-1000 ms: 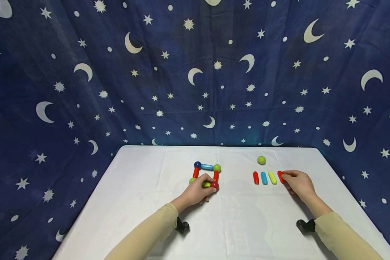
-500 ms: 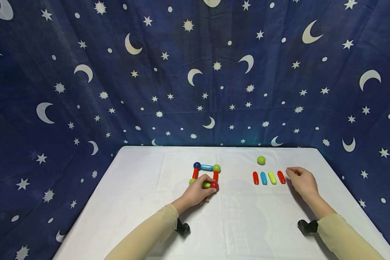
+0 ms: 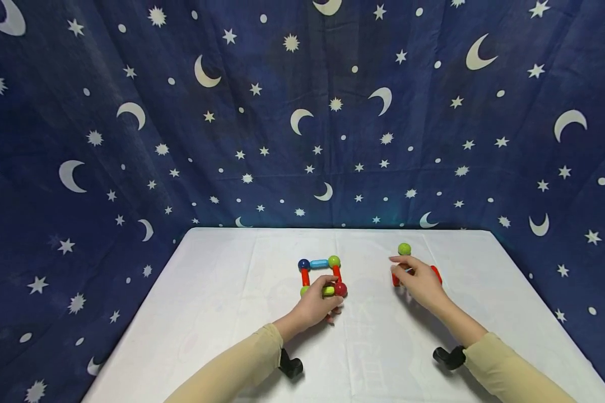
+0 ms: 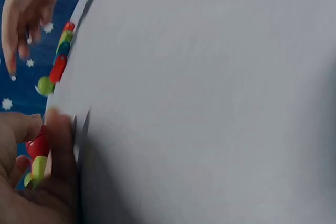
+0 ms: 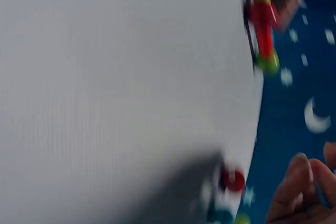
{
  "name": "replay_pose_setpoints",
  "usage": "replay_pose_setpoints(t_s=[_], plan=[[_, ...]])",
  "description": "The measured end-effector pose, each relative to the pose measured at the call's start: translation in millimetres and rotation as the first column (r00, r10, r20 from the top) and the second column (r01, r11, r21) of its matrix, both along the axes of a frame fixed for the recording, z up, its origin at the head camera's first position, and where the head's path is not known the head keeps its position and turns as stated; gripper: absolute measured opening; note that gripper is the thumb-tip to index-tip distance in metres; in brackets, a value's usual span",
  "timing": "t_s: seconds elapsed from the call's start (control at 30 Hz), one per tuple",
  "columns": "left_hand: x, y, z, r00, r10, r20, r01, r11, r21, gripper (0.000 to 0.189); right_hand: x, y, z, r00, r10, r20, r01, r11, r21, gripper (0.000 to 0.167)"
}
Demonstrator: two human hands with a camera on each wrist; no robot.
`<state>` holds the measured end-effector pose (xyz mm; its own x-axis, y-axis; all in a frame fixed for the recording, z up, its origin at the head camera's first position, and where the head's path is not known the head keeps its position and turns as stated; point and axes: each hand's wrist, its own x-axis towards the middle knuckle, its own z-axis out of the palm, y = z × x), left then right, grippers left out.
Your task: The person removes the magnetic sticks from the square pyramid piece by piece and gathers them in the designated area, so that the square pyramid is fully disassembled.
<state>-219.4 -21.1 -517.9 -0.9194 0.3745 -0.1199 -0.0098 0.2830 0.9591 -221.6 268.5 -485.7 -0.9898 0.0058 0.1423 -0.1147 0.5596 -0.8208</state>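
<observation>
A square of magnetic building rods and balls lies left of centre on the table. It has a blue ball [image 3: 303, 265], a light blue rod [image 3: 319, 263], a green ball [image 3: 334, 261], red rods [image 3: 305, 277] and a red ball [image 3: 340, 289]. At its near side, my left hand [image 3: 317, 308] pinches the yellow-green rod [image 3: 328, 291] beside the red ball. My right hand [image 3: 423, 285] hovers over a row of loose rods, fingers loosely bent and holding nothing. It hides most of the row; a red rod [image 3: 436, 274] shows at the right end, another at the left.
Behind the right hand sits a loose green ball [image 3: 404, 249]. The white-covered table [image 3: 373, 358] ends at a dark blue curtain [image 3: 262, 129] with moons and stars. A black wrist camera [image 3: 448, 357] hangs below each sleeve.
My right hand let go of the rightmost red rod, lifted off and swung left over the row. My left hand shifted slightly right and nearer, turning the square a little with it.
</observation>
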Motion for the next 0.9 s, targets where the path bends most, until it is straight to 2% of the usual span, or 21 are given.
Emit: replay_pose_setpoints(t_s=[0.07, 0.13, 0.2, 0.27, 0.3, 0.37, 0.43, 0.47, 0.57, 0.63, 0.73, 0.83, 0.9], plan=[[4.0, -0.2, 2.2, 0.999, -0.039, 0.029, 0.038, 0.999, 0.034, 0.058, -0.7, -18, -6.6, 0.996, 0.080, 0.040, -0.080, 0.997, 0.008, 0.039], [7.1, -2.3, 5.3, 0.998, -0.059, 0.023, 0.058, 0.998, 0.021, 0.061, -0.5, -34, -12.7, 0.987, 0.142, 0.080, -0.145, 0.989, 0.028, 0.040], [9.0, -6.8, 9.8, 0.997, -0.068, -0.031, 0.067, 0.997, -0.035, 0.057, -0.9, -47, -17.6, 0.977, 0.188, 0.101, -0.194, 0.980, 0.054, 0.041], [8.9, -13.6, 14.5, 0.987, -0.073, -0.143, 0.054, 0.990, -0.128, 0.051, -0.5, -57, -21.2, 0.969, 0.221, 0.112, -0.229, 0.972, 0.059, 0.042], [8.2, -17.5, 16.8, 0.974, -0.075, -0.214, 0.035, 0.982, -0.184, 0.047, -0.7, -61, -23.1, 0.966, 0.230, 0.117, -0.238, 0.969, 0.062, 0.042], [5.5, -25.9, 20.6, 0.934, -0.082, -0.348, -0.020, 0.960, -0.279, 0.040, -1.2, -67, -25.9, 0.962, 0.246, 0.120, -0.254, 0.966, 0.051, 0.042], [1.5, -33.1, 21.6, 0.888, -0.087, -0.451, -0.084, 0.935, -0.345, 0.035, -1.0, -71, -28.5, 0.961, 0.248, 0.121, -0.254, 0.966, 0.045, 0.041], [0.0, -36.0, 21.4, 0.870, -0.091, -0.484, -0.113, 0.920, -0.376, 0.033, -1.1, -72, -30.3, 0.961, 0.247, 0.124, -0.254, 0.966, 0.044, 0.041], [-1.7, -42.9, 11.5, 0.842, -0.114, -0.527, -0.152, 0.887, -0.435, 0.032, 1.7, -77, -37.8, 0.956, 0.257, 0.140, -0.264, 0.964, 0.032, 0.040], [0.1, -44.1, 3.2, 0.827, -0.137, -0.546, -0.178, 0.856, -0.485, 0.031, 4.2, -80, -42.9, 0.954, 0.262, 0.145, -0.268, 0.963, 0.025, 0.040], [-0.5, -42.1, -6.5, 0.788, -0.171, -0.591, -0.220, 0.819, -0.530, 0.030, 3.7, -84, -45.5, 0.952, 0.269, 0.143, -0.273, 0.962, 0.010, 0.039], [-5.2, -37.2, -7.8, 0.755, -0.186, -0.629, -0.244, 0.810, -0.532, 0.027, -1.3, -84, -42.8, 0.953, 0.274, 0.133, -0.276, 0.961, 0.000, 0.036], [-9.0, -34.3, -7.8, 0.746, -0.188, -0.639, -0.245, 0.815, -0.525, 0.025, -5.3, -84, -41.0, 0.952, 0.279, 0.126, -0.281, 0.960, -0.001, 0.035]])
